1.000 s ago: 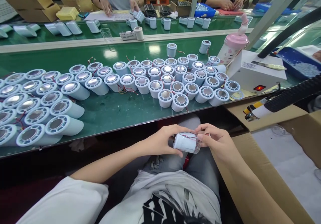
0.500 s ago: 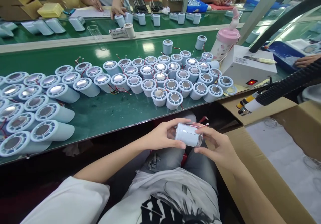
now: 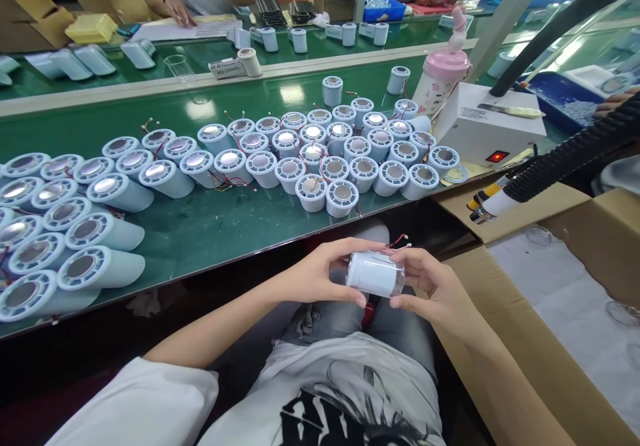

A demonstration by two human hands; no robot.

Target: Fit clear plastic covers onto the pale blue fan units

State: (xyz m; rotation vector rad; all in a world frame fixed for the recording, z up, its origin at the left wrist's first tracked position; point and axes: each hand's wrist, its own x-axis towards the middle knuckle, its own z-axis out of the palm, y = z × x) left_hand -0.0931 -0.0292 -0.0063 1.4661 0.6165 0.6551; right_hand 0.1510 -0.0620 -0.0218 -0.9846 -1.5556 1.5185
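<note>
Above my lap I hold a light-blue cylindrical housing (image 3: 374,274) on its side, with a clear plastic sleeve (image 3: 399,278) around its right end. My left hand (image 3: 330,274) is closed round the left end, thumb below and fingers above. On the clear right end, my right hand (image 3: 429,283) grips with thumb and fingers. Thin red and white wires (image 3: 400,243) with small connectors stick out above the housing, by my right fingertips. Several similar blue housings (image 3: 342,198) stand upright on the green bench just beyond my hands.
More blue housings (image 3: 103,267) crowd the green bench (image 3: 215,226) to the left. At right are a white box with a lit red switch (image 3: 493,133), a black hose (image 3: 555,166), a pink-lidded cup (image 3: 443,76) and an open carton (image 3: 500,313). Co-workers' hands (image 3: 177,11) show across the bench.
The housing has turned slightly in my hands and more of its clear right end shows. Across the bench, a co-worker's hand has lifted a blue part.
</note>
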